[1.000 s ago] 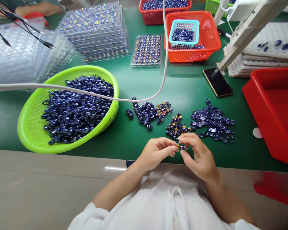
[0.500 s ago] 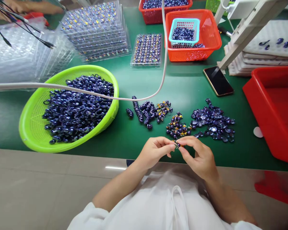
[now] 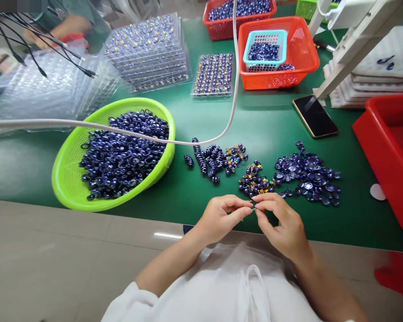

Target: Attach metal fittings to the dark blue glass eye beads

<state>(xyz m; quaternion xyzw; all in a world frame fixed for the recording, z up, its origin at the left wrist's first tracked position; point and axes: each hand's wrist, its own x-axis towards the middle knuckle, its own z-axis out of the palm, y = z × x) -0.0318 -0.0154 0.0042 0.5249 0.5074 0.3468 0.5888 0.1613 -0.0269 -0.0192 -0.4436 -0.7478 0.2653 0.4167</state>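
At the table's front edge, my left hand (image 3: pixel 225 217) and my right hand (image 3: pixel 282 223) meet fingertip to fingertip, both pinched on a small dark piece that the fingers mostly hide. Just beyond them lies a pile of dark pieces with orange parts (image 3: pixel 254 179). A heap of flat, shiny dark-blue pieces (image 3: pixel 310 176) is to its right. Farther left are a smaller orange-and-dark pile (image 3: pixel 235 157) and rows of stacked dark rings (image 3: pixel 213 158). The green basket (image 3: pixel 65 172) at the left holds many dark looped pieces.
A white cable (image 3: pixel 230 118) hangs across the view. Behind stand stacked clear trays (image 3: pixel 151 58), one single tray (image 3: pixel 212 75) and an orange basket (image 3: pixel 304 56). A phone (image 3: pixel 315 117) and a red bin (image 3: pixel 386 147) are at the right. A person's arm (image 3: pixel 70 27) shows at the upper left.
The view has shifted, so the table's contents appear farther right. My hands remain together, with the small piece now less visible between the fingertips.
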